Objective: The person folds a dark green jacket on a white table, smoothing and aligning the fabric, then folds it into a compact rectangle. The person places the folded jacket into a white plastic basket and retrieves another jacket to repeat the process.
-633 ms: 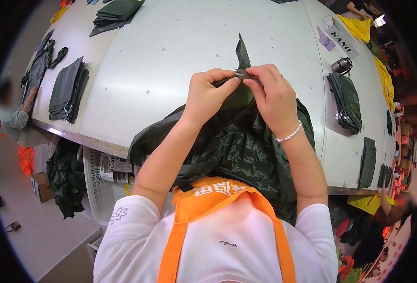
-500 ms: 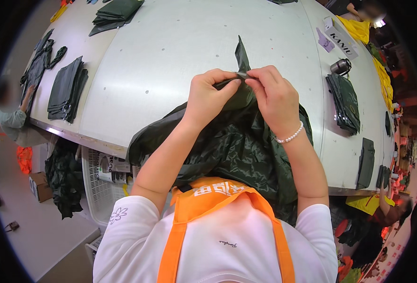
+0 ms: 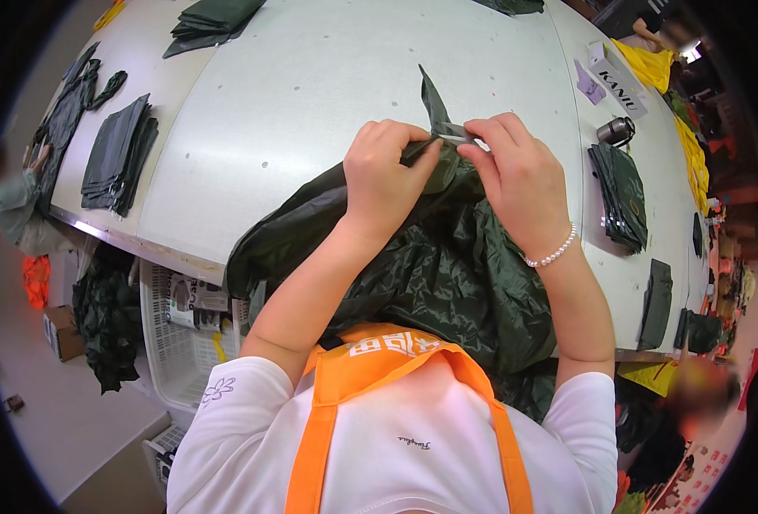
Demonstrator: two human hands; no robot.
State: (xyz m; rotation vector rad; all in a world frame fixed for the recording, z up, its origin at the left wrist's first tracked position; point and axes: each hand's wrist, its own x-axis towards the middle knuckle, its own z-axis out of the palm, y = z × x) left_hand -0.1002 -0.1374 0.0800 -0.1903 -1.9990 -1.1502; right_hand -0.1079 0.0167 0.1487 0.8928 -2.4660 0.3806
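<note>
A dark green, shiny fabric garment (image 3: 422, 274) lies bunched over the table's near edge and hangs down toward my lap. Its narrow pointed end (image 3: 432, 96) sticks up beyond my fingers. My left hand (image 3: 387, 176) is closed, pinching the fabric between thumb and forefinger just below that point. My right hand (image 3: 516, 176) is closed as well, its thumb and fingertips on a small flat grey, shiny piece (image 3: 454, 132) against the cloth. What kind of thing this piece is, I cannot make out.
Folded dark green stacks lie on the white table (image 3: 225, 163): a left stack (image 3: 120, 154) and a right stack (image 3: 619, 193). A dark flask (image 3: 615, 130) stands by a white box (image 3: 616, 81). Below the left edge is a white basket (image 3: 173, 351). Other people work at both sides.
My right hand has shifted slightly right, away from my left, exposing more of the grey piece between them. The fabric's pointed end leans a little further left.
</note>
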